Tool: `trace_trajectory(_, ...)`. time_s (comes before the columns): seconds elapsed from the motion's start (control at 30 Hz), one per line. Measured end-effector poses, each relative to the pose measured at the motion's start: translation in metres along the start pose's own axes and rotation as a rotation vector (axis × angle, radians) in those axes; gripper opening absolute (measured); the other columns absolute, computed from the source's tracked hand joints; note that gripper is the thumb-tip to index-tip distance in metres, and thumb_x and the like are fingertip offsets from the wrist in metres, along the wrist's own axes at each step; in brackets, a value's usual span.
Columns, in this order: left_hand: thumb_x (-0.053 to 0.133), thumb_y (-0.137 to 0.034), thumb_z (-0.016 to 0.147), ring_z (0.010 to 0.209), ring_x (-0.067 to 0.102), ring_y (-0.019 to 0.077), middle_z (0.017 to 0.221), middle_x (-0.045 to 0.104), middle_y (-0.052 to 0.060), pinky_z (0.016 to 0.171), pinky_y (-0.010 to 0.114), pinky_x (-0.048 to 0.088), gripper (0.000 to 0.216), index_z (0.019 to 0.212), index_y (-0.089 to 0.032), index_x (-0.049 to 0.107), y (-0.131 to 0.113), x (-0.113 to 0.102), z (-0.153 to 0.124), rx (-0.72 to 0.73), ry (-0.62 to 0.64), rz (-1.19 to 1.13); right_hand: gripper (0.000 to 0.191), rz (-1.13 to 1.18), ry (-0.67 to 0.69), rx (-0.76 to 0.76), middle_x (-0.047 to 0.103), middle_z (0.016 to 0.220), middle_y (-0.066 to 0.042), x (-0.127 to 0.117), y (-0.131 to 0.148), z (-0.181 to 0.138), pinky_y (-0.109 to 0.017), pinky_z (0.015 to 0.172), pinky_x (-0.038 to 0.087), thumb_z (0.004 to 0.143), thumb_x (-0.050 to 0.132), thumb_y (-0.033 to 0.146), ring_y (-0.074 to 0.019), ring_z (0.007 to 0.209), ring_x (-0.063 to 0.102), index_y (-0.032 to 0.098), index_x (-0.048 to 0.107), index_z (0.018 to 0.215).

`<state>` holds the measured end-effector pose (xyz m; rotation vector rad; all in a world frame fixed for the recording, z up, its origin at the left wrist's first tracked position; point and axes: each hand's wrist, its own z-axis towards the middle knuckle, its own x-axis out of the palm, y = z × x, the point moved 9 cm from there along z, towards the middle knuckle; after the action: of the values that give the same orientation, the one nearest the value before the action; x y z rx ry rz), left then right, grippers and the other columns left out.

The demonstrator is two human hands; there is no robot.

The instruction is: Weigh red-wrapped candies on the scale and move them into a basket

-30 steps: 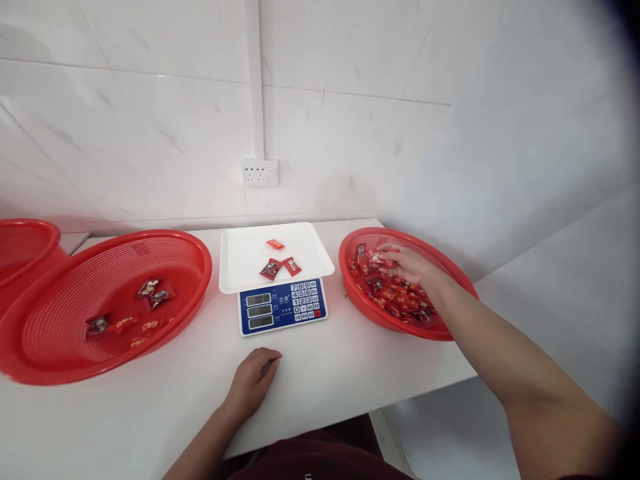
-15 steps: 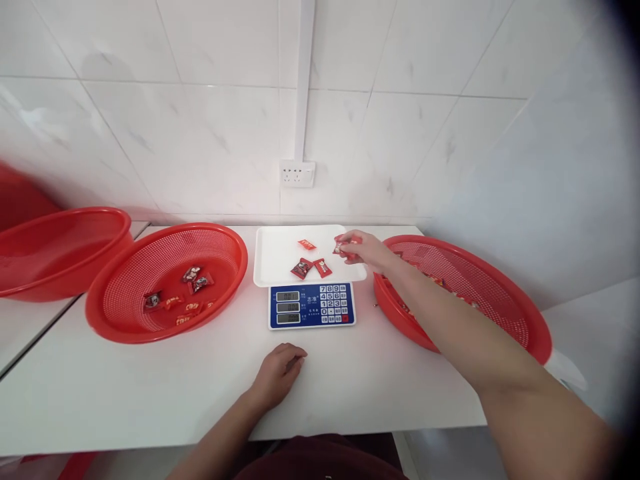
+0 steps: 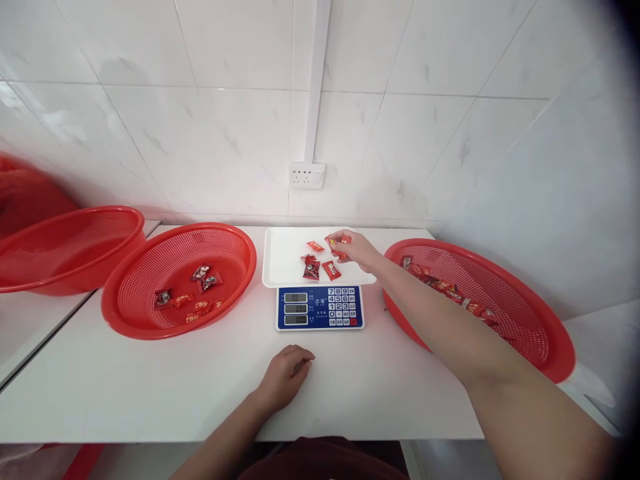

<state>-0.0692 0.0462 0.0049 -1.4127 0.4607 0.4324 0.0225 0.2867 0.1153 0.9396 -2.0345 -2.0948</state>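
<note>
My right hand [image 3: 356, 249] is over the right part of the white scale tray [image 3: 280, 257], fingers pinched on red-wrapped candy [image 3: 332, 243]; how many pieces it holds I cannot tell. Several wrapped candies lie on the tray left of and below the fingers, among them a small orange-red one [image 3: 315, 246], a dark red one [image 3: 311, 270] and a red one [image 3: 331, 269]. In front of the tray is the scale's blue keypad and display panel [image 3: 320, 317]. My left hand [image 3: 287, 377] rests on the table below the panel, its fingers loosely curled with nothing visible in them.
A red perforated basket [image 3: 560, 347] with many candies stands at right, partly behind my right forearm. Another red basket [image 3: 130, 320] with several candies stands left of the scale. Farther left is a red basin [image 3: 75, 247]. A socket [image 3: 307, 175] sits on the tiled wall.
My right hand has moved a little left over the tray. One more candy now lies among those on the tray. The view has shifted slightly; my left hand stays on the table.
</note>
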Motion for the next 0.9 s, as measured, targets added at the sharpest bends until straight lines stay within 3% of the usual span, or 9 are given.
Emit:
trace_trajectory(0.33, 0.044, -0.020, 0.083, 0.088, 0.060, 0.0200, 0.093, 0.064, 0.004, 0.078, 0.033, 0.051, 0.021, 0.093, -0.025, 0.062, 0.003, 0.002, 0.000, -0.022, 0.013, 0.002, 0.037, -0.030, 0.079, 0.002, 0.059, 0.106, -0.008, 0.006, 0.000, -0.004, -0.023, 0.056, 0.051, 0.069, 0.056, 0.013, -0.0164, 0.083, 0.059, 0.022, 0.056, 0.105)
trace_trajectory(0.67, 0.043, -0.020, 0.083, 0.088, 0.060, 0.0190, 0.092, 0.064, 0.003, 0.079, 0.031, 0.051, 0.021, 0.092, -0.024, 0.062, 0.001, 0.002, 0.000, -0.012, 0.010, 0.001, 0.051, -0.057, 0.070, 0.033, 0.058, 0.109, -0.009, 0.001, -0.005, -0.003, -0.025, 0.060, 0.054, 0.069, 0.054, 0.012, -0.0185, 0.089, 0.059, 0.022, 0.050, 0.119)
trace_trajectory(0.9, 0.044, -0.019, 0.082, 0.085, 0.060, 0.0187, 0.089, 0.065, 0.003, 0.077, 0.031, 0.050, 0.020, 0.091, -0.024, 0.062, 0.000, 0.000, 0.001, 0.009, -0.012, 0.006, 0.039, -0.063, 0.054, 0.039, 0.057, 0.116, -0.009, -0.001, -0.004, -0.005, -0.023, 0.057, 0.054, 0.070, 0.055, 0.012, -0.0173, 0.089, 0.058, 0.019, 0.057, 0.108)
